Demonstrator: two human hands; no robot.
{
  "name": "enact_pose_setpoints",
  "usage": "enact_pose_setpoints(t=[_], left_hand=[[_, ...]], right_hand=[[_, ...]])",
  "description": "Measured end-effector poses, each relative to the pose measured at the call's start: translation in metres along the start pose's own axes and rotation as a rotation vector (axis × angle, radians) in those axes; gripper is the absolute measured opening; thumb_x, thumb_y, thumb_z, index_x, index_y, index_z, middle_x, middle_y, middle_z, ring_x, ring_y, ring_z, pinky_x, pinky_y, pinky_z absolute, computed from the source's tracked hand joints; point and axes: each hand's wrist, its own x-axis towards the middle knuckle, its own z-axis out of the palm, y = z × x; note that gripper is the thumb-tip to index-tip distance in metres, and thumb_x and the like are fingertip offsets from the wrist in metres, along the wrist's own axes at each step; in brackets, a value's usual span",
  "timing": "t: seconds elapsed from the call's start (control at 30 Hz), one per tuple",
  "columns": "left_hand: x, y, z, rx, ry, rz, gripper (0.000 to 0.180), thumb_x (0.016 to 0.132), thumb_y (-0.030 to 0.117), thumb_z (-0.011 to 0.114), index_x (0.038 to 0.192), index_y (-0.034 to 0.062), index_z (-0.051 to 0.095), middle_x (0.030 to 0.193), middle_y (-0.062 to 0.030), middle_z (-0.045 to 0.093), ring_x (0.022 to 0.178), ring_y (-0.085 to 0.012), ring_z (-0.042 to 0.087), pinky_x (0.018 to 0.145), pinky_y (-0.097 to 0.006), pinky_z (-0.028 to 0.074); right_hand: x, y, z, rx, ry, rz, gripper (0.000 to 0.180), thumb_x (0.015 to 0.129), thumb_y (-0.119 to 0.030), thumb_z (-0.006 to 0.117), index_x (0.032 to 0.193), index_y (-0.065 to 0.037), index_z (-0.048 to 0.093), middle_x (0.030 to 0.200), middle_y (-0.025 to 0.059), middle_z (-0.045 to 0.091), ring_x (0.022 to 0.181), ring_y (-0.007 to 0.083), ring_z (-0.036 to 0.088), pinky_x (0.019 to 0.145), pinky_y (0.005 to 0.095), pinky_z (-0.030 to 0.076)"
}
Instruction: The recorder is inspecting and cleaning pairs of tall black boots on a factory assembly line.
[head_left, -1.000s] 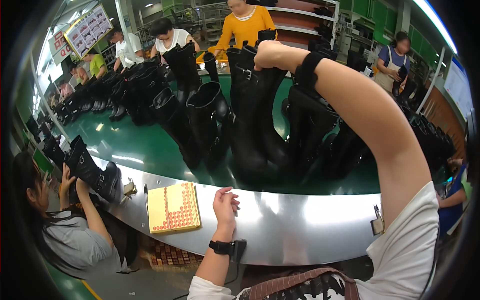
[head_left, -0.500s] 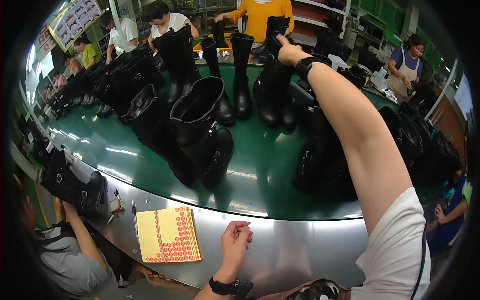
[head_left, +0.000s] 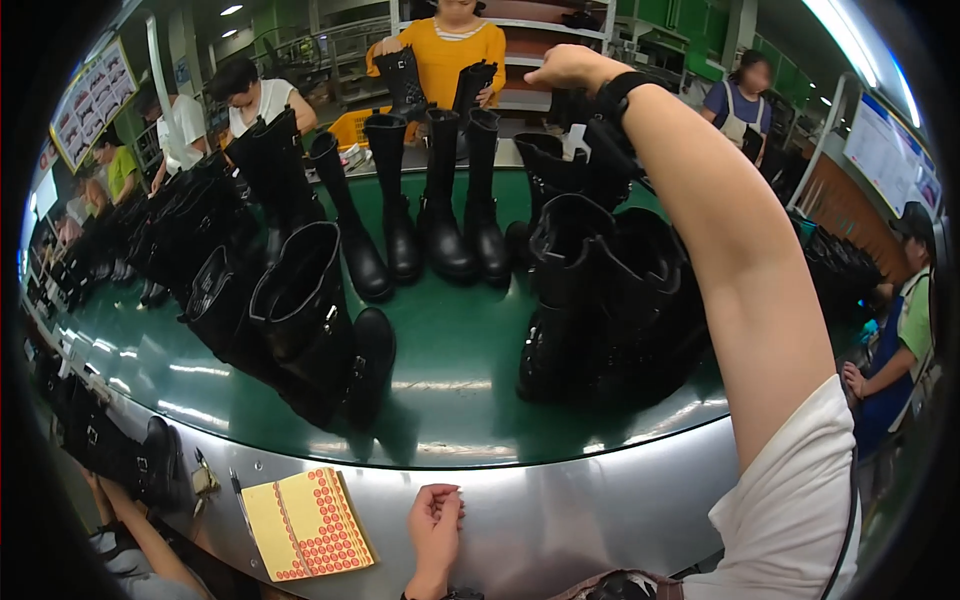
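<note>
Beyond green conveyor belt (head_left: 450, 350), my right hand (head_left: 562, 68) reaches far, grip unclear, toward tall black leather boots (head_left: 600, 300); left hand (head_left: 435, 520) rests loosely curled, empty, on steel edge for balance beside yellow sticker sheet (head_left: 305, 522).

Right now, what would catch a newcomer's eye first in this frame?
The crowd of tall black boots standing on the green belt fills the middle. The person's right arm stretches across them, the right hand far out over a boot with a white tag. Nearer, the left hand rests on the shiny metal rim, beside a yellow sheet of red round stickers.
</note>
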Motion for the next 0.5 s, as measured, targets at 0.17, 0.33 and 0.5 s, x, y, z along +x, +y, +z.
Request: enact_pose_setpoints(t=[0.17,0.33,0.5], left_hand=[[0.002,-0.002,0.002,0.063,0.020,0.048,0.011,0.090,0.011,0.061,0.096,0.0011,0.062,0.077,-0.0019,0.062,0.066,-0.0061,0.056,0.056,-0.019,0.045],[0.001,-0.001,0.000,0.092,0.034,0.019,0.012,0.091,0.013,0.061,0.096,0.0012,0.062,0.077,-0.0018,0.062,0.068,-0.0072,0.059,0.056,-0.020,0.047],[0.005,0.002,0.000,0.076,0.012,0.016,0.014,0.092,0.013,0.060,0.096,0.0002,0.061,0.076,-0.0043,0.062,0.064,-0.0091,0.059,0.052,-0.021,0.047]], right_hand=[[-0.058,0.039,0.024,0.203,-0.478,0.038,0.096,0.073,-0.071,0.064,0.144,-0.011,0.040,0.149,0.0176,0.038,0.137,0.0323,0.036,0.110,0.0470,0.031],[-0.054,0.051,0.079,0.067,-0.483,0.130,0.093,0.069,-0.073,0.066,0.132,-0.005,0.054,0.137,0.0193,0.050,0.128,0.0345,0.047,0.104,0.0424,0.039],[-0.038,0.081,0.092,0.254,0.033,0.450,0.060,0.071,-0.048,0.078,0.112,-0.006,0.068,0.119,0.0168,0.065,0.112,0.0336,0.062,0.093,0.0411,0.051]])
